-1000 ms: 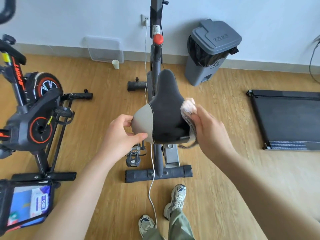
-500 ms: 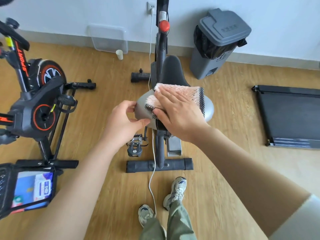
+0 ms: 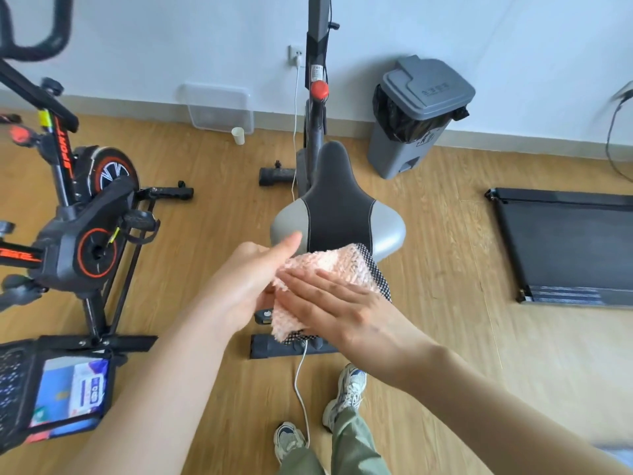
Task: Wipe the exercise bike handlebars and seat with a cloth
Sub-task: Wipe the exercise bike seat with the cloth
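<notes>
The exercise bike's black and grey seat [image 3: 339, 207] is in the middle of the head view; its handlebars are out of frame above the post [image 3: 317, 46]. A fluffy pink cloth [image 3: 329, 265] with a black checked edge hangs just in front of the seat's rear edge. My right hand [image 3: 339, 303] lies flat on top of it with straight fingers. My left hand [image 3: 246, 282] is at the cloth's left side. Its thumb points straight up toward the seat's grey left part, and its fingers are hidden under the cloth.
A second bike [image 3: 85, 234] with orange trim stands at the left, with a bag of wipes [image 3: 65, 395] below it. A grey bin [image 3: 418, 114] is at the back right and a treadmill [image 3: 565, 245] at the right. A white cable [image 3: 301, 389] runs along the floor by my shoes.
My right hand has drawn the cloth back from the top of the seat to its rear edge. My left hand let go of the seat's left side and moved under the cloth.
</notes>
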